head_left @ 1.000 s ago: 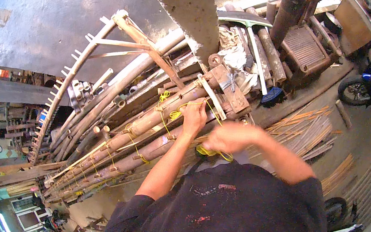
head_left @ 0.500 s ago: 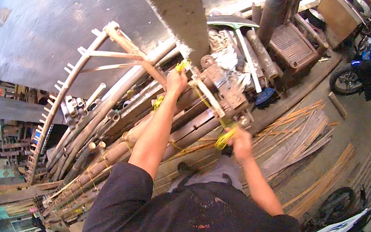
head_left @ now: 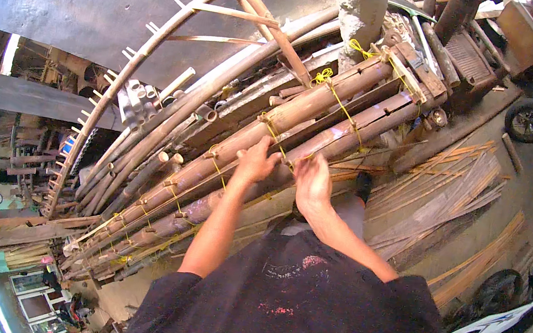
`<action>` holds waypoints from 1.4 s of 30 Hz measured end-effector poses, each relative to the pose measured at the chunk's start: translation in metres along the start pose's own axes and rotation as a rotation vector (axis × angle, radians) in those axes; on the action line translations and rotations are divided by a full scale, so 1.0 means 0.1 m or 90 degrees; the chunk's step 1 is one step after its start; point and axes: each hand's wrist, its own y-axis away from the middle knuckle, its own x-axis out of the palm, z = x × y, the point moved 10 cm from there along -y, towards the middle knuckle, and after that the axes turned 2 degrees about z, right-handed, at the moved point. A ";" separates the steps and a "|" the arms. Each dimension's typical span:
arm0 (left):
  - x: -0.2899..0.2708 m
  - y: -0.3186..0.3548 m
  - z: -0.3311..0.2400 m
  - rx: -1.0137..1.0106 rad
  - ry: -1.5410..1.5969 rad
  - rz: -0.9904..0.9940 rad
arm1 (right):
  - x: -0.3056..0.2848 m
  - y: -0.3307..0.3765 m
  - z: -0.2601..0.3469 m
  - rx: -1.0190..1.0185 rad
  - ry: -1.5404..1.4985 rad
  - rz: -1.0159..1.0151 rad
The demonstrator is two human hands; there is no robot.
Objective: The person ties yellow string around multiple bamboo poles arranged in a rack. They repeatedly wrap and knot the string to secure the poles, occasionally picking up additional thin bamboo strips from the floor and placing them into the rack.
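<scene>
Two long brown bamboo poles [head_left: 331, 100] lie side by side on a slant, tied across at several places with yellow cord [head_left: 344, 109]. My left hand [head_left: 254, 163] rests on the nearer-left pole beside one cord crossing, thumb and fingers apart. Close to its right, my right hand [head_left: 312, 186] has its fingertips drawn together at the lower end of that crossing, on the cord. Its fingertips are partly hidden. One loose coil of yellow cord [head_left: 322, 76] lies past the upper pole, and a second hangs near the concrete post.
A curved wooden frame with pegs [head_left: 131, 69] stands at the left, next to stacked pipes and poles. A concrete post [head_left: 361, 8] rises beyond the far ends. Split bamboo strips [head_left: 464, 179] lie on the floor at the right, near a motorcycle wheel [head_left: 528, 121].
Both hands have come down and closer together along the poles. The yellow coils that were in them now lie at the far end. The view has shifted.
</scene>
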 end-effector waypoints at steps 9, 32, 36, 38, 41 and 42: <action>-0.01 0.05 -0.05 0.053 0.067 -0.196 | 1.36 0.06 0.34 -0.332 0.524 0.233; 0.01 0.14 -0.22 0.103 -0.101 -0.258 | -2.88 -0.41 -0.97 0.478 0.422 -0.266; 0.03 0.13 -0.10 0.079 -0.036 -0.245 | -2.19 0.07 -0.61 0.422 0.361 -0.251; 0.05 0.12 -0.07 0.084 0.025 -0.233 | -1.61 0.45 -0.17 0.143 0.323 -0.231; 0.04 0.12 0.01 0.090 0.121 -0.227 | 0.29 1.01 0.10 -0.079 0.442 0.120; 0.15 0.09 0.13 0.091 0.163 -0.218 | 0.84 1.13 -0.04 -0.126 0.466 0.286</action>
